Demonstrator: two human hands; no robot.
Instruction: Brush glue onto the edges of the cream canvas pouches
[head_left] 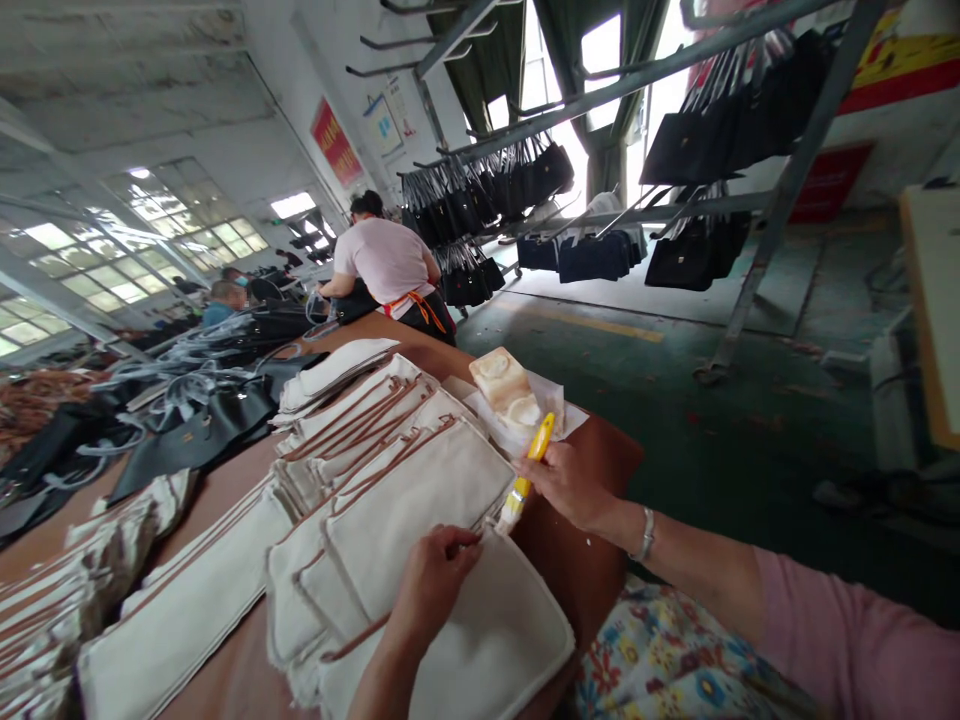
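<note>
Black bags (697, 145) behind, brown table (611, 455) below: right hand (564, 484) clamps brush (541, 438), left hand (435, 580) pinches pale fabric (502, 620).

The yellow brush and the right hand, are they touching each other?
Touching: the head view shows the right hand gripping the yellow brush by its handle.

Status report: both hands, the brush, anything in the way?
Right hand: gripping yellow brush, bristles down. Left hand: at the cream pieces, hold unclear. Nothing evident blocking the brush.
</note>
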